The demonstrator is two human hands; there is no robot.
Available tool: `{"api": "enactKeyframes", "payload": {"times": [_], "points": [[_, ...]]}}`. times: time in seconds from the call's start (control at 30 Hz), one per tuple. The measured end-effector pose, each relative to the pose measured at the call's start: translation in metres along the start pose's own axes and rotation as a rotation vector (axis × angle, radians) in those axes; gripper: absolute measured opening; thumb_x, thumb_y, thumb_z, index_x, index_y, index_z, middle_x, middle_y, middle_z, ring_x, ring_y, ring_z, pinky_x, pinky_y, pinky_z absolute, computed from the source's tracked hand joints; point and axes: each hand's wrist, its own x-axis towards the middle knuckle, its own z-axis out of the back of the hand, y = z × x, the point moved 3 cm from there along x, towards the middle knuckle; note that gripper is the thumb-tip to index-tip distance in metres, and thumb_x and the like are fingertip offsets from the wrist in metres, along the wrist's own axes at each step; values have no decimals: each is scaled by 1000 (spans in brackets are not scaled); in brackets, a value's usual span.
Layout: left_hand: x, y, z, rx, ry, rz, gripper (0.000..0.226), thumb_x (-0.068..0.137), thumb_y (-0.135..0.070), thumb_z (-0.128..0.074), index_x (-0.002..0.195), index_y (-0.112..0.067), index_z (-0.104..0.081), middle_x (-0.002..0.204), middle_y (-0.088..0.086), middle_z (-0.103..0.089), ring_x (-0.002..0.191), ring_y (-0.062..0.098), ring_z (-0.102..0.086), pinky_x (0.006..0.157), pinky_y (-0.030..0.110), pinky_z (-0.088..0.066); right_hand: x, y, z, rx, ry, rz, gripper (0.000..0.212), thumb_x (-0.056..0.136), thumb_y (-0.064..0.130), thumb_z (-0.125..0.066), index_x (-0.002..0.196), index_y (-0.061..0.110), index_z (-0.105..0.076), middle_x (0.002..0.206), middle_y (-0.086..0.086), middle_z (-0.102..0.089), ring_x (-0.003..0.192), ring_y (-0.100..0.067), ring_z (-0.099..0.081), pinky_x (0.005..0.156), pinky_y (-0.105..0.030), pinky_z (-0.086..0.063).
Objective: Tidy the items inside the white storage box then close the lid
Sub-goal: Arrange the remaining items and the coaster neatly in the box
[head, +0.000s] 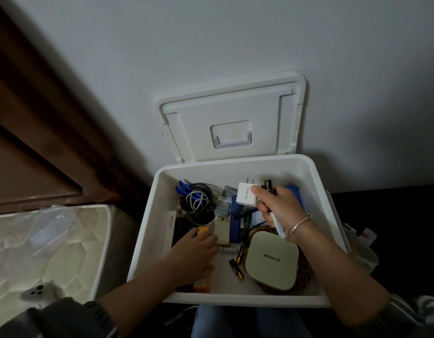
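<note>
Now right hand (280, 208) grips charger (246, 197); left hand (194, 251) inside storage box (272, 170).

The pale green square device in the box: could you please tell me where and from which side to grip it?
Probably best to come from above and pinch its left and right edges. The pale green square device lies flat, label up, so its broad top offers nothing to grip, while its rounded sides stand clear above the brown item beneath it.
</note>
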Motion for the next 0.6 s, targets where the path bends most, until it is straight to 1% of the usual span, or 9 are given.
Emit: {"api": "enactKeyframes", "payload": {"times": [0.13, 0.2, 0.3, 0.43, 0.5, 0.6], "points": [[-3, 7, -15, 30, 146, 26, 55, 95, -45, -37, 140, -14, -40, 150, 8, -31, 142, 28, -18, 115, 51, -12, 1, -1, 0, -15, -6, 1, 32, 90, 34, -58, 90, 2, -65, 49, 2, -46, 33, -9, -35, 33, -19, -28], [-5, 10, -16, 48, 181, 32, 56, 95, -46, -37, 142, -15, -38, 152, 8, -29, 143, 29, -16, 115, 53, -8, 1, -2, 0, -21, -7, -5, 34, 90, 34, -58, 92, 0, -65, 49, 2, -47, 33, -9, -35, 33, -19, -28], [-8, 11, -16, 69, 213, 44, 56, 96, -46, -36, 144, -16, -36, 152, 8, -28, 143, 31, -16, 116, 53, -7, 1, -3, 0, -34, -10, -18, 35, 90, 34, -58, 94, -1, -65, 49, 2, -47, 34, -9, -35, 33, -19, -28], [-9, 8, -19, 121, 222, 46, 54, 96, -43, -36, 139, -11, -43, 150, 11, -32, 141, 31, -18, 116, 54, -8, 0, -4, 0, -45, -18, -36, 37, 90, 34, -59, 95, -2, -64, 51, 0, -47, 35, -10, -34, 34, -19, -28], [-8, 7, -19, 118, 228, 51, 53, 96, -43, -37, 137, -10, -45, 149, 12, -33, 140, 32, -19, 115, 54, -8, 0, -5, 0, -45, -14, -36, 36, 89, 34, -59, 94, -1, -65, 51, 0, -47, 35, -10, -34, 34, -19, -28], [-8, 9, -19, 85, 233, 58, 55, 95, -45, -38, 138, -11, -43, 151, 12, -30, 141, 31, -16, 115, 53, -9, 0, -5, 0, -42, 1, -31, 32, 89, 34, -59, 91, 3, -66, 51, 0, -48, 35, -10, -35, 33, -19, -28]]}}
